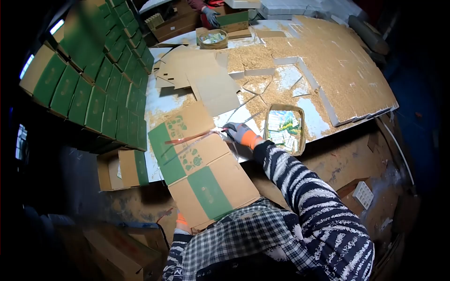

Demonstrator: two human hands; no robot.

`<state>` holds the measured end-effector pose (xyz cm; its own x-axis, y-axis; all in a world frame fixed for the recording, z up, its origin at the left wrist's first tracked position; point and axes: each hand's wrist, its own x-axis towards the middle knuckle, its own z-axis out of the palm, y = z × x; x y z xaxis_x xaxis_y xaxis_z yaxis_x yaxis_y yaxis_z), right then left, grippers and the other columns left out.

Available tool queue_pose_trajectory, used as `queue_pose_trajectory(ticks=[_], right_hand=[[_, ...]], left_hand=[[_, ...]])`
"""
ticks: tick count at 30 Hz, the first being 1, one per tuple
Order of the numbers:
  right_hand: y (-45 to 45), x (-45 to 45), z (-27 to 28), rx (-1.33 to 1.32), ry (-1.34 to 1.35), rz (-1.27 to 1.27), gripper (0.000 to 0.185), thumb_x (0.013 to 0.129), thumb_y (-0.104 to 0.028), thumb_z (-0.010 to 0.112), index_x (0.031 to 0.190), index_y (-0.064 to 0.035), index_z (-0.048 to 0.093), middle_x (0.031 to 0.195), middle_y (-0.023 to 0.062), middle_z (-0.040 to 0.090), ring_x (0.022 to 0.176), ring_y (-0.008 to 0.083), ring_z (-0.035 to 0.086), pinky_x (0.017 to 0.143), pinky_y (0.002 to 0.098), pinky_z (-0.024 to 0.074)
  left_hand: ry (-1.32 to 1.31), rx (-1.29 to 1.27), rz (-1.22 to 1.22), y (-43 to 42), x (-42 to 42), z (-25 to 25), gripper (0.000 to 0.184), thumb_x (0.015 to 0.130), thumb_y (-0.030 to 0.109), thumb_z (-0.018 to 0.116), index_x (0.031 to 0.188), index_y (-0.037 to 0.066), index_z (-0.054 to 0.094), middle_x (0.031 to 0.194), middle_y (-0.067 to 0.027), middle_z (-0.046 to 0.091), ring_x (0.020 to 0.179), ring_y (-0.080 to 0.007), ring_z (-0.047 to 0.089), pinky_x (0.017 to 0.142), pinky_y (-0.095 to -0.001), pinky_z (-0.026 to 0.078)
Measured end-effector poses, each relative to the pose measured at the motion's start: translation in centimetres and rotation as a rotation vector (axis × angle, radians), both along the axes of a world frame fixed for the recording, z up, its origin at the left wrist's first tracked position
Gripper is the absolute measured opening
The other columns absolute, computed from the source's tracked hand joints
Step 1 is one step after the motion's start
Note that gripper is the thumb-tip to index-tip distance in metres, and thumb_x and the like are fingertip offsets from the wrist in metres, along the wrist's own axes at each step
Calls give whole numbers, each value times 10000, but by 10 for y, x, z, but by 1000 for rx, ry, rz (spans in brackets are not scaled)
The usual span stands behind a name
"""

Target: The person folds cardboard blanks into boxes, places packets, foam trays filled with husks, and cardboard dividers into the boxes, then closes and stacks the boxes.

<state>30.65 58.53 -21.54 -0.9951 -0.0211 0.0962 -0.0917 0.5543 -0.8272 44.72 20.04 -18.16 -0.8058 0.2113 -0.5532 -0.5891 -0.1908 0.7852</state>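
Note:
A flattened brown and green cardboard box lies tilted across the near table edge and against my body. My left hand, in an orange-cuffed glove, is at its lower left edge, with the fingers hidden behind the cardboard. Above the box's right edge is my right hand, in a grey and orange glove, its fingers closed at a strip of clear and reddish tape or film that runs across the cardboard. What exactly the fingertips hold is too small to make out. Right of this hand stands a basket of small printed packets.
Green boxes are stacked high on the left, above an open carton. Flat cardboard sheets lie on the table. Wood shavings cover its right part. Across the table, a person's gloved hand is beside a box and a second basket.

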Motion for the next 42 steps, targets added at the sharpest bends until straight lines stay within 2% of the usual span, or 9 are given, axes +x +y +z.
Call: queue_pose_trajectory(ticks=[13, 19, 23, 27, 31, 36, 39, 41, 42], right_hand=[[152, 488, -74, 750, -1569, 193, 716, 842, -507, 608, 1425, -119, 460, 1437, 138, 488, 1289, 294, 498, 1058, 376, 397], [55, 285, 26, 320, -156, -563, 732, 824, -262, 709, 1438, -45, 377, 1456, 219, 389, 1337, 393, 380, 1110, 431, 334], [17, 204, 75, 412, 70, -478, 797, 795, -300, 732, 1451, -36, 364, 1489, 219, 334, 1365, 439, 307, 1128, 489, 282], [-8, 143, 100, 605, 141, -249, 760, 791, -414, 709, 1421, -96, 427, 1478, 200, 354, 1360, 458, 294, 1129, 549, 229], [-17, 90, 88, 632, 170, -141, 742, 810, -420, 691, 1410, -72, 430, 1493, 204, 346, 1357, 465, 301, 1136, 538, 225], [-5, 42, 60, 770, 181, -167, 771, 866, -496, 593, 1420, 1, 390, 1486, 232, 357, 1380, 414, 312, 1147, 493, 224], [-14, 73, 46, 780, 130, -74, 770, 883, -500, 570, 1427, 11, 382, 1479, 230, 364, 1386, 400, 302, 1163, 476, 195], [-18, 108, 60, 754, 85, -11, 767, 883, -503, 572, 1427, 5, 386, 1488, 219, 355, 1390, 386, 305, 1160, 468, 209], [-17, 121, 67, 732, 46, 33, 771, 871, -504, 589, 1422, 0, 396, 1498, 202, 348, 1395, 371, 304, 1155, 456, 228]], left_hand=[[122, -110, -340, 46, -25, -11, 534, 1006, 431, 389, 1463, 154, 394, 1465, -114, 443, 1347, -310, 416, 1092, -528, 345], [903, -559, -733, 104, -31, -30, 530, 1006, 427, 388, 1463, 159, 394, 1465, -115, 443, 1349, -311, 412, 1092, -533, 341], [1398, -1203, -1132, 154, -6, -184, 493, 983, 351, 404, 1446, 184, 431, 1471, -122, 438, 1356, -308, 400, 1075, -606, 286], [1965, -759, -1265, 233, -34, -77, 300, 919, 128, 527, 1194, 67, 630, 1162, -100, 645, 1122, -242, 592, 923, -349, 480], [575, 412, -1483, 257, -65, -98, 349, 964, 181, 544, 1272, 23, 587, 1199, -140, 645, 1107, -245, 610, 937, -366, 485], [406, 468, -1552, 204, -178, 52, 369, 991, 246, 507, 1256, 8, 605, 1169, -113, 674, 1044, -197, 621, 955, -312, 458], [860, -320, -723, 181, -253, 27, 456, 938, 331, 578, 1316, 76, 563, 1305, -178, 590, 1210, -294, 548, 1025, -372, 409], [1291, -1336, -583, 172, -270, 20, 633, 870, 459, 624, 1375, 98, 498, 1433, -201, 452, 1348, -381, 379, 1101, -474, 299], [1168, -1187, -736, 167, -277, -3, 782, 815, 572, 624, 1422, 115, 441, 1494, -203, 350, 1386, -428, 270, 1125, -540, 203]])
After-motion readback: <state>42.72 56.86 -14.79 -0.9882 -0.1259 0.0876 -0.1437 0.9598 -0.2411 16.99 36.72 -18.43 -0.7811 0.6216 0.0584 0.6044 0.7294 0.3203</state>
